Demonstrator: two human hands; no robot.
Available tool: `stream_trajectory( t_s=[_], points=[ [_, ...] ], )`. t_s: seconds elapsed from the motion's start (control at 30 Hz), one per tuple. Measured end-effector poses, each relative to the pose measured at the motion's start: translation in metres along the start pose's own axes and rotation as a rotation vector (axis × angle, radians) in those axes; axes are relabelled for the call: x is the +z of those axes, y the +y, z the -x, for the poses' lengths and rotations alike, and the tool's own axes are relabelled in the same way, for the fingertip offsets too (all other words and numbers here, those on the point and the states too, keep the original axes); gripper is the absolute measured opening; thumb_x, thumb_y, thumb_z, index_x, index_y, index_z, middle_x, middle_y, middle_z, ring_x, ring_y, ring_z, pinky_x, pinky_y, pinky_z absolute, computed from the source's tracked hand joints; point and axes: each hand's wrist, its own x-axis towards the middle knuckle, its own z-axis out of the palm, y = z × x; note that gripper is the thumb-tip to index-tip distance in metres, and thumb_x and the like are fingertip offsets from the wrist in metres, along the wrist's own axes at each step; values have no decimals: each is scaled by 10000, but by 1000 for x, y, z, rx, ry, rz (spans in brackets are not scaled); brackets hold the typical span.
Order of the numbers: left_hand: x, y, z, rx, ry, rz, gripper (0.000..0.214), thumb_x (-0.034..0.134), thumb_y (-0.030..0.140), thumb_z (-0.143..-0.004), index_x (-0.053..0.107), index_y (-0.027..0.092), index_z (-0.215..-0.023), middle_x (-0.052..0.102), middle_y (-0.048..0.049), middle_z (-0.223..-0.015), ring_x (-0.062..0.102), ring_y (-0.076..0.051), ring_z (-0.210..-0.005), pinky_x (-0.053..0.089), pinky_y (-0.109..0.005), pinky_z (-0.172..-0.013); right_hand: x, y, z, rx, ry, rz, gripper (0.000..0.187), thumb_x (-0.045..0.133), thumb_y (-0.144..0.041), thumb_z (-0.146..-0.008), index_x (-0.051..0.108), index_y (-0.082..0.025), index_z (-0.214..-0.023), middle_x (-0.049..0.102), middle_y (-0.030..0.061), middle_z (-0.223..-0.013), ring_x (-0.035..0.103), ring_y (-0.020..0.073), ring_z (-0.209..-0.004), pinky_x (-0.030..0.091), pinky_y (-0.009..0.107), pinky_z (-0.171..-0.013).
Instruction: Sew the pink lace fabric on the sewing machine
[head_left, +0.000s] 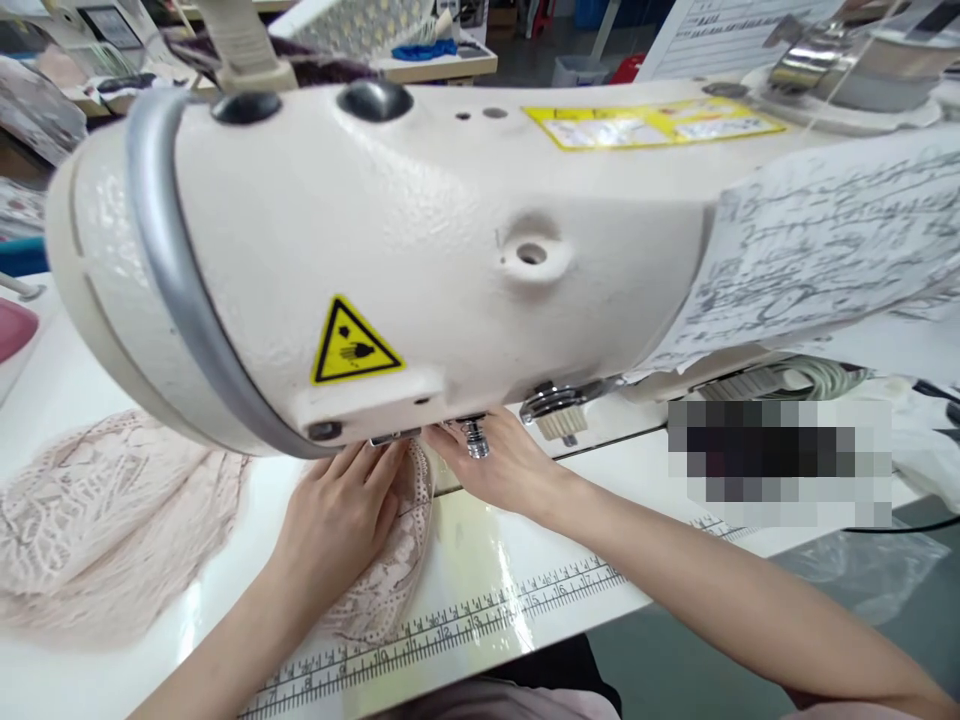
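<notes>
A sewing machine's white head (450,230) spans the view and hides the needle area. Below its left end, my left hand (345,500) rests on a pale pink lace fabric (409,560) with a scalloped, dotted edge. Its fingers bend over the lace with the thumb tucked alongside, and the fingertips are hidden beneath the head. My right hand (495,465) reaches under the head from the right, beside the lace edge; most of its fingers are hidden behind the machine and a small metal spring part (476,440).
More pink lace fabric (112,520) lies spread on the table at left. A ruler strip (450,630) runs along the table's front edge. Handwritten paper (817,250) hangs on the machine, a thread spool (885,75) stands above it, and clear plastic (862,570) hangs at lower right.
</notes>
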Motion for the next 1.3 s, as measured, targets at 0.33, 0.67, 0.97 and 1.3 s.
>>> stream_trajectory(
  t_s=[0.33,0.67,0.97,1.3],
  points=[
    [0,-1,0,15,-7,-26,396,412,177,-904,584,56,-1240,618,-163,-1297,652,-290,-1058,568,-414,-835,-13,-4,0,-39,41,121,234,527,-49,-866,703,-191,-927,687,73,-1041,531,231,-1144,388,409,-1036],
    [-38,-2,2,32,-8,75,348,469,197,-946,575,134,-1272,683,-101,-1200,644,-250,-1091,533,-411,-904,-22,-3,8,-204,222,-4,223,490,-29,-888,654,-176,-926,716,8,-977,592,135,-847,432,286,-791],
    [-68,20,87,391,-27,76,186,584,157,-895,687,216,-1038,712,-13,-1149,632,-200,-1043,458,-344,-822,-20,-6,15,-374,137,-215,209,480,-62,-899,658,-172,-903,714,-17,-937,608,127,-890,467,253,-727],
    [-50,31,109,198,6,21,337,430,64,-913,621,130,-1182,694,-99,-1166,631,-239,-1083,500,-371,-875,-20,-8,13,-322,72,-259,191,478,-143,-952,654,-181,-889,728,-13,-950,623,123,-898,498,268,-741]
  ],
)
